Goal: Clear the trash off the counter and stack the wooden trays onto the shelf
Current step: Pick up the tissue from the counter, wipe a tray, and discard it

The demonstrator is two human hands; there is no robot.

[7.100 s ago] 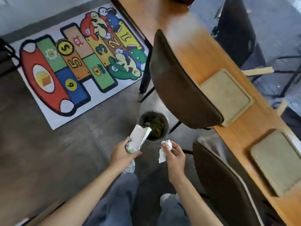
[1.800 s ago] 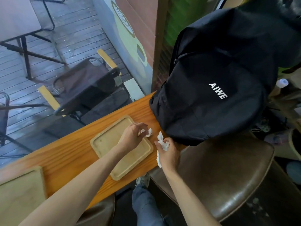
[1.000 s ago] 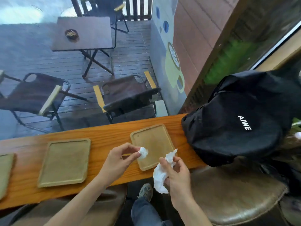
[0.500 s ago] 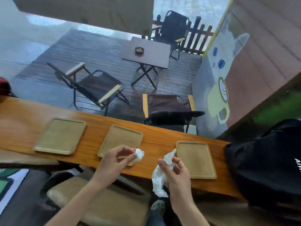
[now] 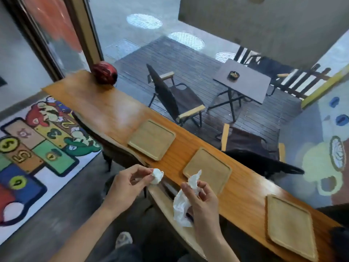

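Observation:
My left hand [image 5: 128,184] pinches a small crumpled white tissue ball [image 5: 157,175] between thumb and fingers. My right hand [image 5: 201,202] grips a larger crumpled white napkin [image 5: 182,207] that hangs below the fingers. Both hands hover just in front of the long wooden counter [image 5: 105,110], over the floor side. Three empty wooden trays lie along the counter: a left tray [image 5: 151,141], a middle tray [image 5: 207,170] just beyond my right hand, and a right tray [image 5: 290,226] near the lower right.
A dark red round object [image 5: 104,75] sits at the counter's far left end. Brown chairs [image 5: 113,146] stand under the counter's near edge. A colourful game rug [image 5: 37,148] covers the floor at left. Beyond the window are patio chairs and a table [image 5: 243,80].
The view has swung left along the counter, away from the black backpack. Both hands keep the same tissue pieces and stay in front of me.

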